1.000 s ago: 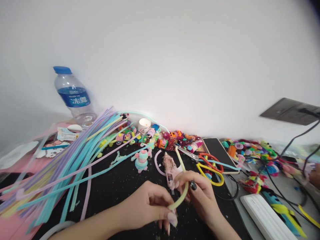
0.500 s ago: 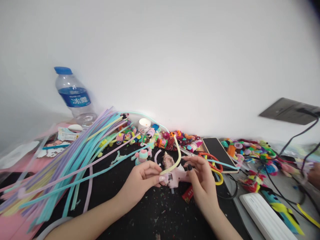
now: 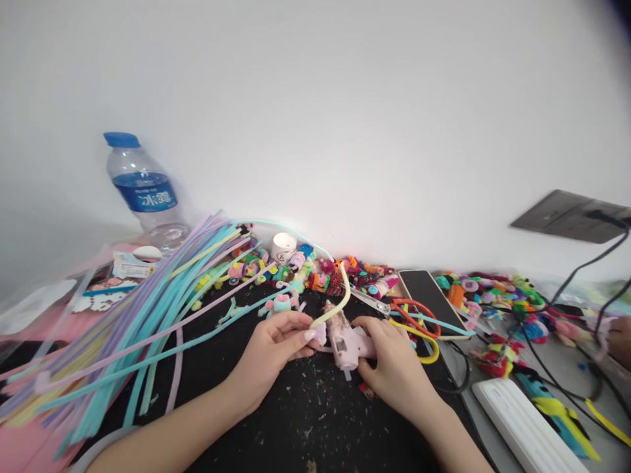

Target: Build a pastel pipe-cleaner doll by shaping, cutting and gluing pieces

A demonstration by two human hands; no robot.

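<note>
My left hand pinches one end of a pale yellow pipe cleaner, which curves up and away from the fingers. My right hand is wrapped round the handle of a pink glue gun. The gun's crusted nozzle sits right beside the pinched end of the pipe cleaner. Both hands rest low over a black mat strewn with small scraps.
A big fan of pastel pipe cleaners lies at left, a water bottle behind it. Small colourful craft figures line the wall. Scissors, a phone, cables and a white power strip crowd the right. Another person's hand shows at the right edge.
My hands moved away from me toward the glue gun. The right hand let go of the pipe cleaner and took hold of the gun; the left kept the pipe cleaner.
</note>
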